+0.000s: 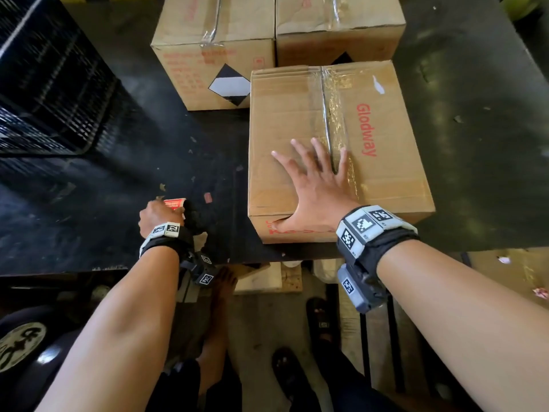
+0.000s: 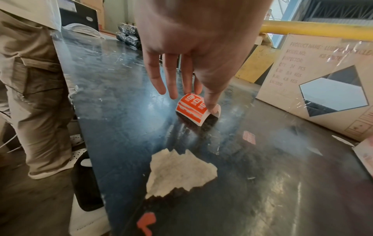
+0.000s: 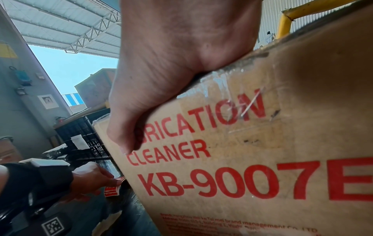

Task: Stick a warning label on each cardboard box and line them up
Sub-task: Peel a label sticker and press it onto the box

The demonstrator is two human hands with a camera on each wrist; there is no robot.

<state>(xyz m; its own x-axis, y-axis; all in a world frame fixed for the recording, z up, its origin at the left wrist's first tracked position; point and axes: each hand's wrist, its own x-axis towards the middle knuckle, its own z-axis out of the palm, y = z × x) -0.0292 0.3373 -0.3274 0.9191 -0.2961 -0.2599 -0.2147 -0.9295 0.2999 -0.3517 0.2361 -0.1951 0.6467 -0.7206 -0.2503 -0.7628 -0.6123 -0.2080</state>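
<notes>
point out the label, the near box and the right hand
label (image 2: 191, 110), left wrist view, its orange face
near box (image 1: 285, 114), head view, top flap
right hand (image 1: 318, 188), head view, back of hand

Left hand (image 2: 191, 39) pinches curled orange label (image 2: 191, 110) just above dark table (image 2: 121, 127) (other fingers (image 2: 155, 75) straight). Box (image 2: 315, 83) right of label; white scrap (image 2: 177, 172) nearer camera.

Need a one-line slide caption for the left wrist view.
Left hand pinches a curled orange warning label over the dark table.
</notes>
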